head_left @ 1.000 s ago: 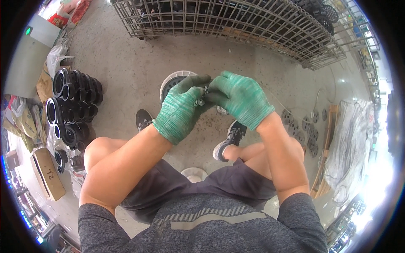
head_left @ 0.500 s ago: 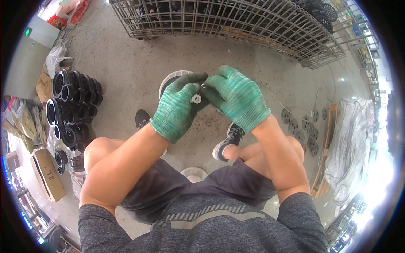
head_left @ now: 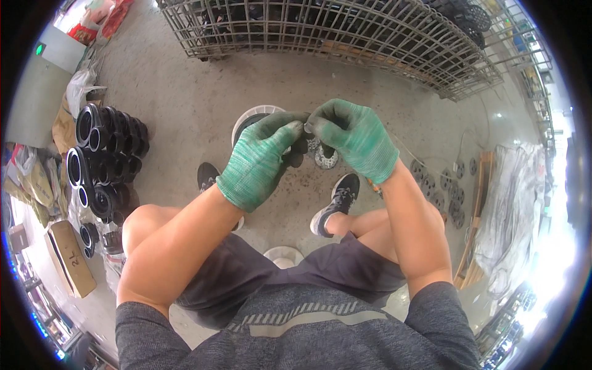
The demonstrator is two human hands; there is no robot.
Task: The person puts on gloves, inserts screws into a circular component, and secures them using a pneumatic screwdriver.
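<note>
Both of my hands wear green knit gloves with dark-coated fingers. My left hand is closed in a pinch, thumb against forefinger, its other fingers curled below. My right hand pinches too, fingertips touching or almost touching those of the left. A tiny pale glint shows between the fingertips; what either hand holds is too small and covered to name. Behind the left hand stands a round white bucket with something dark in it, partly hidden. Beneath the hands, a grey disc with holes lies on the floor.
A wire cage full of black parts stands ahead. Stacked black ring-shaped parts and a cardboard box are at left. Several perforated discs, a wooden strip and pale sheeting lie at right.
The small metal ring seen at my left thumb no longer shows. My right hand has turned and shifted slightly right, uncovering discs on the floor below.
</note>
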